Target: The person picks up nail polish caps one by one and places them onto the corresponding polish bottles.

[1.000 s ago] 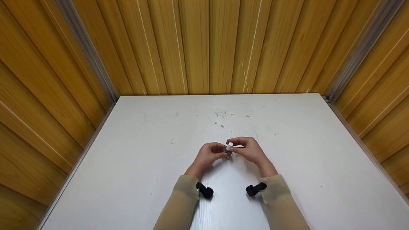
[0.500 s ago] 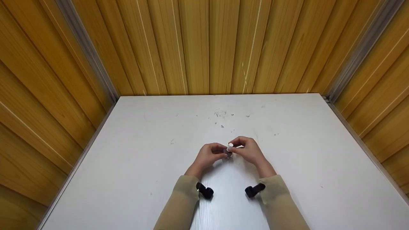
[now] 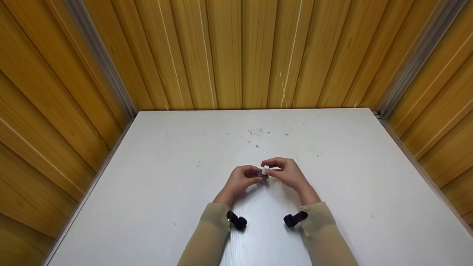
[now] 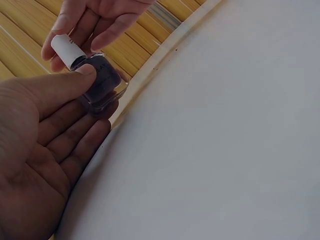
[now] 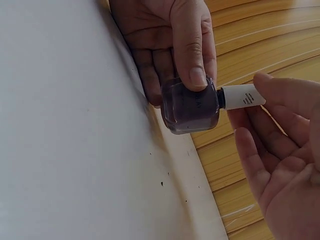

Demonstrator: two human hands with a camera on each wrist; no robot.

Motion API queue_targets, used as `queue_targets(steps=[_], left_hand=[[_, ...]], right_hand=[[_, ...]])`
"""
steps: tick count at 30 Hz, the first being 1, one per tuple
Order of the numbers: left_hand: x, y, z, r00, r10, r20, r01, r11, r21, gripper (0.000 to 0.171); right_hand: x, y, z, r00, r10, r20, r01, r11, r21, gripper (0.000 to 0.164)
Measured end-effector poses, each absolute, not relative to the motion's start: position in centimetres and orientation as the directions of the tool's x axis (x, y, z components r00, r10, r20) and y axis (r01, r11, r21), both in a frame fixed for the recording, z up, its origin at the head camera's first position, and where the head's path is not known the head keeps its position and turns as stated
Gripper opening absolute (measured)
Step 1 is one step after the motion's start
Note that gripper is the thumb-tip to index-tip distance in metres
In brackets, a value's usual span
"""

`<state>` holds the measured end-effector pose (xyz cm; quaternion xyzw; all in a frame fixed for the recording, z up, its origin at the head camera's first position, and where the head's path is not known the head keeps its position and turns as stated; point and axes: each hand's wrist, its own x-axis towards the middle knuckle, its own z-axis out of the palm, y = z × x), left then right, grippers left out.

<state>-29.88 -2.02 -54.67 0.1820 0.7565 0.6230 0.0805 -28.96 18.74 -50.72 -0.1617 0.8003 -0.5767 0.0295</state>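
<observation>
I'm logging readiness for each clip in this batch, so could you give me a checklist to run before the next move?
1. Left hand holding the purple bottle: ok, its thumb lies across the glass.
2. Right hand at the white cap: ok, its thumb touches the cap's outer end.
3. Firm right-hand pinch: cannot tell; the cap's far side is hidden.
4. Cap in line with the bottle: ok, both share one axis.
5. Cap unscrewed: cannot tell; a dark collar shows between cap and glass.
6. White tabletop spotless: not ok, dark specks lie beyond the hands.
</observation>
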Motion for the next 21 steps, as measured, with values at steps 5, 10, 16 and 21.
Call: queue_targets(steps=[5, 10, 16, 21], left_hand=[[-29.84, -2.05, -54.62, -0.925, 0.367, 0.095, 0.169, 0.174, 0.97, 0.024], [-29.86, -2.11, -54.52, -0.919, 0.38, 0.102, 0.18, 0.176, 0.968, 0.023], [-29.92, -2.12, -54.55, -0.918, 0.384, 0.1, 0.188, 0.2, 0.962, 0.023], [-29.95, -2.09, -54.68, -0.918, 0.381, 0.114, 0.199, 0.191, 0.961, 0.023]], right_hand=[[-28.9, 18.64, -50.66, -0.944, -0.296, 0.147, -0.232, 0.276, -0.933, 0.025], [-28.95, 18.47, -50.81, -0.963, -0.238, 0.128, -0.201, 0.315, -0.928, 0.023], [-29.0, 18.3, -50.91, -0.977, -0.183, 0.112, -0.171, 0.35, -0.921, 0.021], [-29.08, 18.51, -51.06, -0.97, -0.222, 0.103, -0.175, 0.334, -0.926, 0.031]])
